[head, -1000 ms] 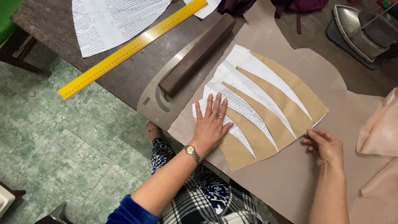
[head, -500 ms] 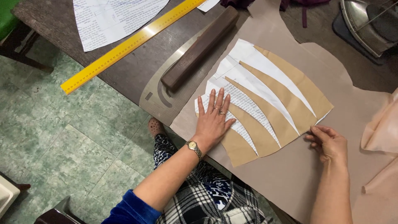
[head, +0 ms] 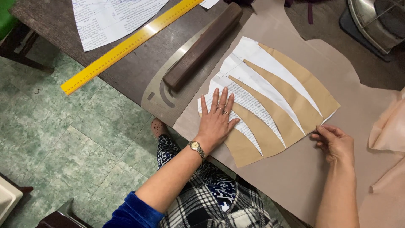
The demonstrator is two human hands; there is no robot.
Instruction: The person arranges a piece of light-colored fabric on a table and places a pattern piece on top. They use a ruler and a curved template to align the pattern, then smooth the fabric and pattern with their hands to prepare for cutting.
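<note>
Two bare hands worked a fanned paper pattern [head: 270, 105] on a dark bench [head: 126, 71], seen from above. Nearest the camera, a blue sleeve [head: 135, 211] and a plaid garment [head: 211, 202] framed the lower edge, with green tiled floor [head: 63, 147] to the left.

The left hand [head: 217, 122], a wristwatch [head: 195, 146] on its wrist, lay open and flat, fingers spread, pressing the near-left part of the pattern where printed white strips sat. The right hand [head: 335, 141] rested at the pattern's right corner, its fingers curled with the tips touching the paper edge; whether they pinched that edge could not be told.

The pattern itself, white wedges alternating with tan ones, lay on a larger sheet of tan paper [head: 316, 181] that covered the right half of the bench. Its long axis ran diagonally, from the near left up toward the far right; the tan wedges narrowed to points aimed at the far left, widening toward the near right edge.

Just beyond the left hand, a grey curved template [head: 162, 99] lay partly under the tan sheet, with a dark wooden block [head: 202, 46] resting across it on the same diagonal. Farther left, a yellow ruler [head: 126, 44] ran parallel to the block. A printed white sheet [head: 114, 17] lay at the far edge, and a metal iron [head: 375, 21] sat at the far right. Pale peach fabric [head: 390, 126] lay bunched at the right edge.
</note>
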